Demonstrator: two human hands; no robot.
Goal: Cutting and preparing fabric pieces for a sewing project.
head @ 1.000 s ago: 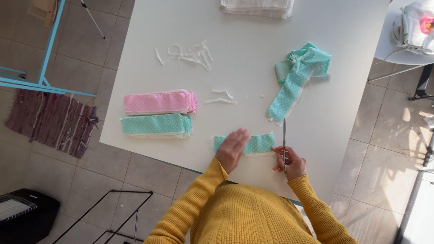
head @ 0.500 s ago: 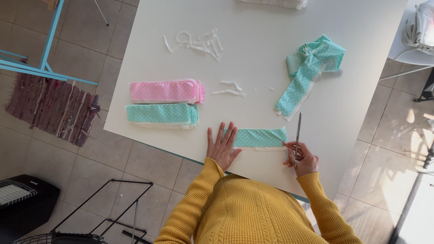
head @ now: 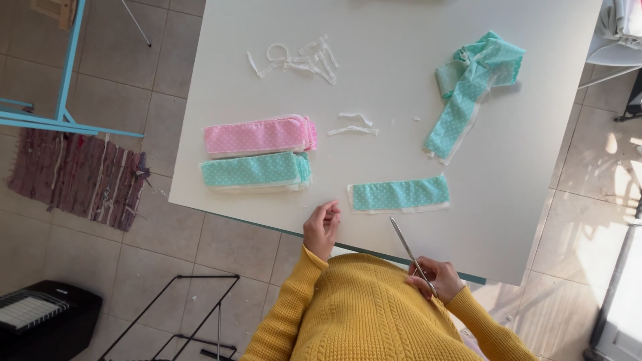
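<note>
A short strip of teal dotted fabric [head: 399, 194] lies flat near the front edge of the white table [head: 401, 93]. My left hand [head: 322, 227] rests at the table edge just left of the strip, fingers loosely curled, holding nothing. My right hand [head: 435, 277] is drawn back near my chest and grips a pair of scissors [head: 409, 249], blades closed and pointing up toward the strip.
A pink folded stack [head: 259, 135] and a teal folded stack [head: 255, 170] lie at the left. A long crumpled teal strip [head: 468, 87] lies at the right. White trimmings [head: 294, 59] are scattered at the back. A woven rug [head: 73, 177] lies on the tiled floor.
My left hand has lifted off the teal strip and pulled back to the table edge. My right hand has drawn the scissors back from the strip's right end toward my body.
</note>
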